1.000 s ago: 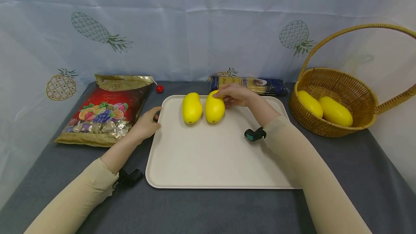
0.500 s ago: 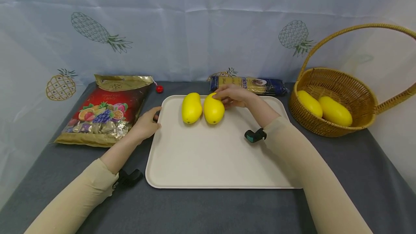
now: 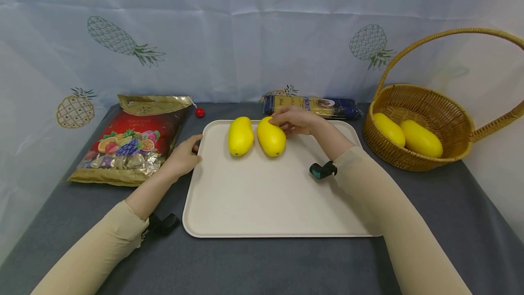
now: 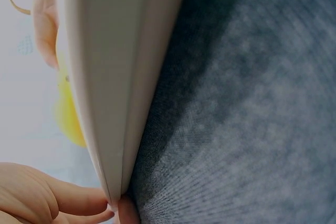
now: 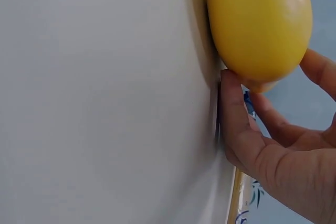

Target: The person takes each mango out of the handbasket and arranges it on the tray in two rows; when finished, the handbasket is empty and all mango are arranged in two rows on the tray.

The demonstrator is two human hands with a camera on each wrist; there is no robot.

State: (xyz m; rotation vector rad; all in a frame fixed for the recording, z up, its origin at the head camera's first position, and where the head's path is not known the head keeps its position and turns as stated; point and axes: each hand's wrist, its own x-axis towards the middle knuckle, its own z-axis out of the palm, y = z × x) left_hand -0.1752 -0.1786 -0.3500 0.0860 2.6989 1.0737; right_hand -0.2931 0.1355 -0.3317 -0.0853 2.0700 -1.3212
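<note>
Yellow and smooth, the mango-shaped fruit on the right [image 3: 272,138] is held at its far, narrower end by the right hand [image 3: 295,120]. In the right wrist view the fingers are seen curled about that end, with one fingertip tucked between the fruit and the cream tray [image 5: 105,103]; whether the full weight is borne by the tray cannot be told. The fruit is set near the tray's far edge, slightly slanted, just beside the upright-lying left fruit [image 3: 240,136], with a thin strip of tray showing between them. By the left hand [image 3: 182,158] the tray's left rim is pinched, a digit being visible on either side of it in the left wrist view.

The step in hand is judged to be the placing or straightening of the second fruit on the tray. For the next move, a small turn seems to be called for if the pair is to be lined up, then a gentle release, the lower fingertip being drawn out without the fruit being rolled against its neighbour. A firm hold on the rim would be useful meanwhile. Two more fruits [image 3: 420,138] are contained in the wicker basket [image 3: 378,149], which is placed beyond the tray's right edge.
</note>
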